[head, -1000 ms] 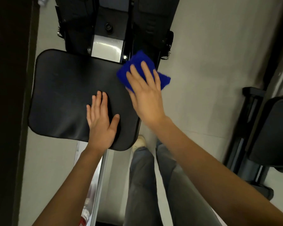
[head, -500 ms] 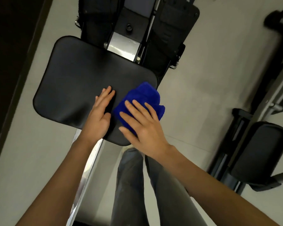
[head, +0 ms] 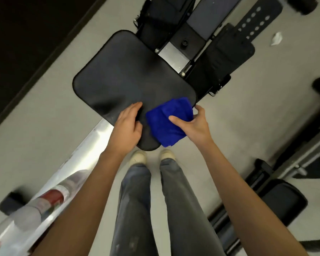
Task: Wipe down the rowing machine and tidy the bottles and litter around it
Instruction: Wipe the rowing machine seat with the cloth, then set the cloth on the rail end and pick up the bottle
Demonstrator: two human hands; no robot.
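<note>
- Fingers of the right hand curl round the blue cloth, thumb pinching it from above; the cloth lies on the near corner of the seat
- left hand fingers lie together, loosely bent, tips resting on the seat just beside the cloth
- blurred bottle lies well behind the left fingers; white litter lies far beyond the right fingers

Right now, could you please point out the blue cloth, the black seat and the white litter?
blue cloth (head: 166, 124), head view, centre of its folds.
black seat (head: 127, 76), head view, bare middle of the pad.
white litter (head: 276, 39), head view, middle of the crumpled scrap.
</note>
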